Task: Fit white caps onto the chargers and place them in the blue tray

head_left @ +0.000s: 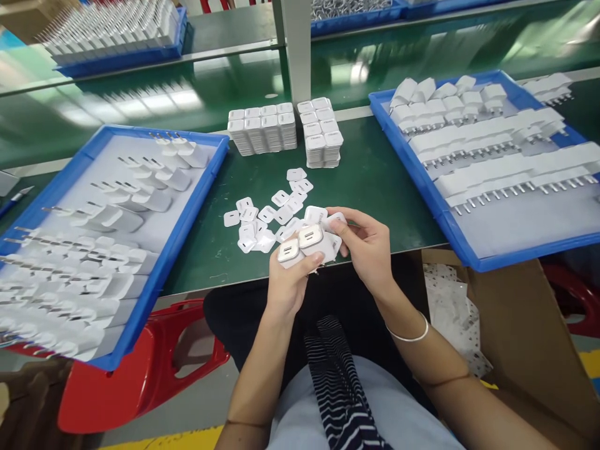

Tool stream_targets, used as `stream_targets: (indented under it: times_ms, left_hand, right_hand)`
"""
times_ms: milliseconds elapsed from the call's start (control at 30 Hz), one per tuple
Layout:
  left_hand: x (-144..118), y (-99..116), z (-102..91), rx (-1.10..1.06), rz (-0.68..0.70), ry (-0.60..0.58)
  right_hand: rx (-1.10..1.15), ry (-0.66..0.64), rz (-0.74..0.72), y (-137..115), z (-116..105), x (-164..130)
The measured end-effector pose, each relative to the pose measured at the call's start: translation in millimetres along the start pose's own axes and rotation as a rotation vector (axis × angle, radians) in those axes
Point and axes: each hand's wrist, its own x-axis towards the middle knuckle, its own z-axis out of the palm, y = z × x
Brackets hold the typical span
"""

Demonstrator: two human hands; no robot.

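My left hand [289, 289] is wrapped round a few white charger plugs [310, 236], their faces with port slots turned up toward me. Close beside it, my right hand [369, 249] pinches a small white cover piece [335, 219] between thumb and fingers. Both hands are over the front edge of the green table, nearly touching. Just beyond them lie loose white covers [267, 214] with rounded corners and a small slot, scattered on the table. Part of the held plugs is hidden by my fingers.
A blue tray [162, 262] of plugs with pins is on the left, another blue tray [412, 169] on the right. White covers stand in neat stacks [262, 134] at the back, by a post [297, 56]. A red stool [112, 375] and cardboard box [515, 325] are below.
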Motion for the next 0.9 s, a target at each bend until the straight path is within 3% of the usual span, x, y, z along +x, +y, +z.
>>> stream_targets:
  times_ms: [167,267,467,533,700,800,900]
  left_hand:
    - [1.0,1.6,3.5,0.068,0.0,0.006]
    - [0.2,1.8,3.3,0.162,0.048,-0.002]
    - [-4.5,7.3,5.7,0.531,0.35,-0.02]
    - [-5.7,8.5,6.6,0.626,0.461,-0.021]
    - [-7.0,8.7,3.4,0.851,0.62,-0.002]
    - [-8.0,11.0,0.5,0.915,0.628,-0.003]
    - [-8.6,16.1,-2.8,0.812,0.514,-0.029]
  right_hand:
    - [-0.001,0.049,-0.084,-0.2,0.9,1.0]
    - [-0.133,0.074,-0.196,-4.6,-10.5,2.0]
    - [-0.627,0.058,-0.422,-29.3,-41.9,-5.2]
    - [-0.596,0.019,-0.385,-37.5,-49.3,-11.6]
    - [-0.275,-0.163,-0.126,-47.6,-57.7,-24.9]
    - [-0.176,-0.234,-0.029,-47.1,-57.8,-23.8]
    - [-0.237,-0.245,-0.036,-46.2,-58.8,-16.6]
